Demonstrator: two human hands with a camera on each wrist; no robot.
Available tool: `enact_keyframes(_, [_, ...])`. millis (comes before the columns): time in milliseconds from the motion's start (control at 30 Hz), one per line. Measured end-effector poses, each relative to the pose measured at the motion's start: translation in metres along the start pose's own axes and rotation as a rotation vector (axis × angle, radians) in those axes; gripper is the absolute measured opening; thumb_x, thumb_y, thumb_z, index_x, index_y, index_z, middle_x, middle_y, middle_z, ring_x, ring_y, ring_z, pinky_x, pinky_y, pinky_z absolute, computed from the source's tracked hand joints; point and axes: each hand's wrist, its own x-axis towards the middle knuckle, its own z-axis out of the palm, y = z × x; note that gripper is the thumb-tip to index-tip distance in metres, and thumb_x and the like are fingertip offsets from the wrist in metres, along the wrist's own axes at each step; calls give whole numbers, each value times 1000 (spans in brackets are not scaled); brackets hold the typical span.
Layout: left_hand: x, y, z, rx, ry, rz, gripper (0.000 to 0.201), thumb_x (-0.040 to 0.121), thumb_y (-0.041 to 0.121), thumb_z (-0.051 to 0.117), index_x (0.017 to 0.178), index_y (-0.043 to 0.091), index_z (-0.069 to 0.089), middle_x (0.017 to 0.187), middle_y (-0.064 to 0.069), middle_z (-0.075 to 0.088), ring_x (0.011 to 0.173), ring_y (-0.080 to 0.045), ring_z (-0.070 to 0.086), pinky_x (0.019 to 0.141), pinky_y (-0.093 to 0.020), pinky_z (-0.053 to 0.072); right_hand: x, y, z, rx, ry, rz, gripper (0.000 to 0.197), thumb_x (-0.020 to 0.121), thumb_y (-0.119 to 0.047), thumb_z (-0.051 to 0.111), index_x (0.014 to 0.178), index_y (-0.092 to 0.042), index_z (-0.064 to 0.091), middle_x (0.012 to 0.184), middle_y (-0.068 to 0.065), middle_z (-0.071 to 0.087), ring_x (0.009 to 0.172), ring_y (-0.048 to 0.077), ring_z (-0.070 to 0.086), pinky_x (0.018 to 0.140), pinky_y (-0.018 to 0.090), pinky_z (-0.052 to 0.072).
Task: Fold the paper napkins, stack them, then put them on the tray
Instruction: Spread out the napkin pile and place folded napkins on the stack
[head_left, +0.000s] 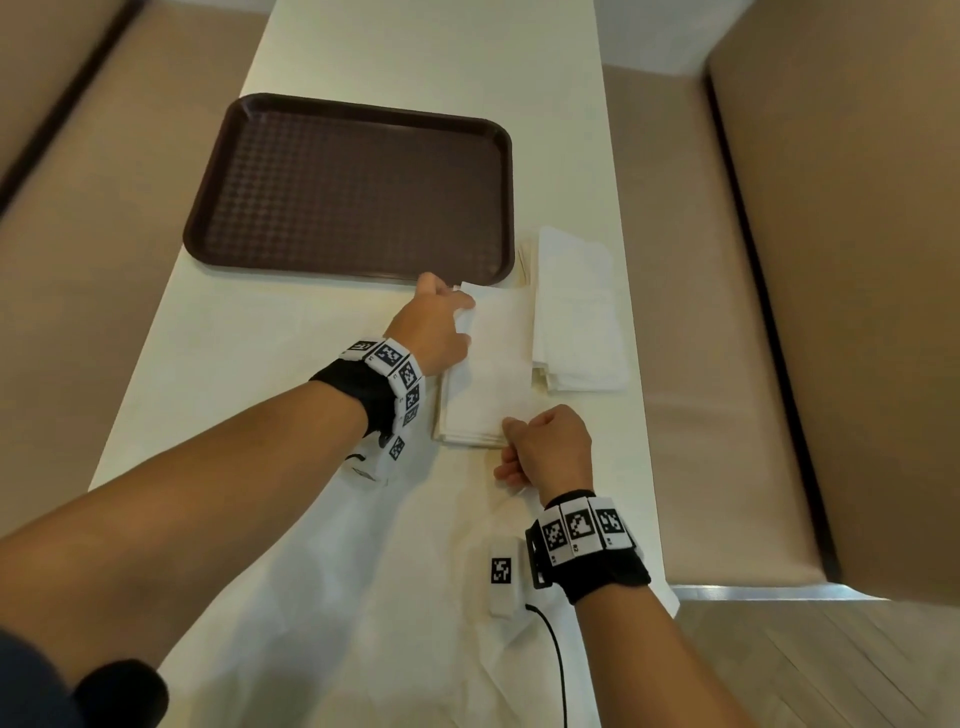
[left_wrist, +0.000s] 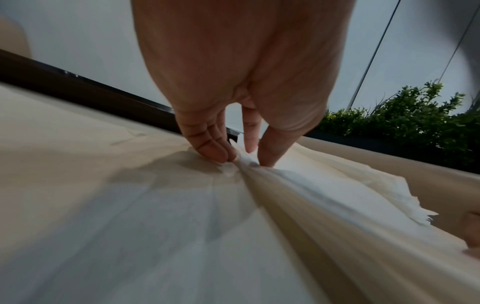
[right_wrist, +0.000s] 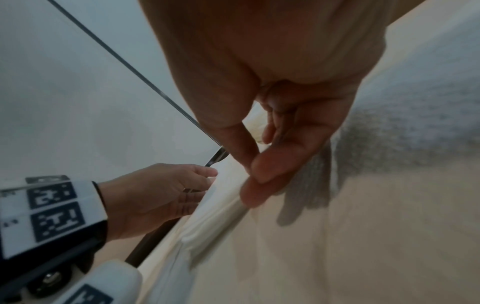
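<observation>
A stack of folded white napkins (head_left: 488, 374) lies on the table just in front of the brown tray (head_left: 192, 228), which holds nothing. My left hand (head_left: 460, 309) is at the stack's far left corner. In the left wrist view this hand (left_wrist: 241, 159) pinches the napkin edge (left_wrist: 311, 195) between thumb and fingers. My right hand (head_left: 511, 441) sits curled at the stack's near right corner, thumb on top. In the right wrist view its fingers (right_wrist: 272, 164) close against the thumb at the paper's edge (right_wrist: 207, 226).
A second pile of white napkins (head_left: 576, 312) lies right of the stack, near the table's right edge. A small white tagged device (head_left: 501, 577) with a black cable rests near my right wrist. Beige benches (head_left: 857, 260) flank the table. A green plant (left_wrist: 402, 115) stands beyond.
</observation>
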Motion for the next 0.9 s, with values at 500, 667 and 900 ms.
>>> enact_keyframes(500, [-36, 0, -41, 150, -23, 14, 56, 96, 41, 61, 147, 21, 46, 148, -3, 29, 115, -26, 57, 100, -39, 47, -12, -3, -24, -110, 74, -41, 25, 94, -29, 68, 88, -7, 57, 69, 14, 70, 44, 21, 63, 51, 33, 54])
enact_keyframes(667, [-113, -6, -31, 162, -207, 96, 33, 92, 40, 66, 120, 22, 68, 121, -2, 58, 106, -24, 61, 93, -35, 48, -16, 23, -47, -420, 183, -84, 20, 90, -29, 69, 97, -12, 63, 102, 5, 67, 92, 22, 62, 79, 36, 50])
enact_keyframes(900, [-185, -1, 35, 193, -475, 160, 47, 95, 40, 63, 138, 22, 52, 127, 4, 47, 110, -20, 55, 88, -33, 47, -28, 36, -48, -719, 197, -78, 25, 86, -35, 73, 105, -21, 64, 124, 4, 46, 123, 30, 40, 97, 43, 36])
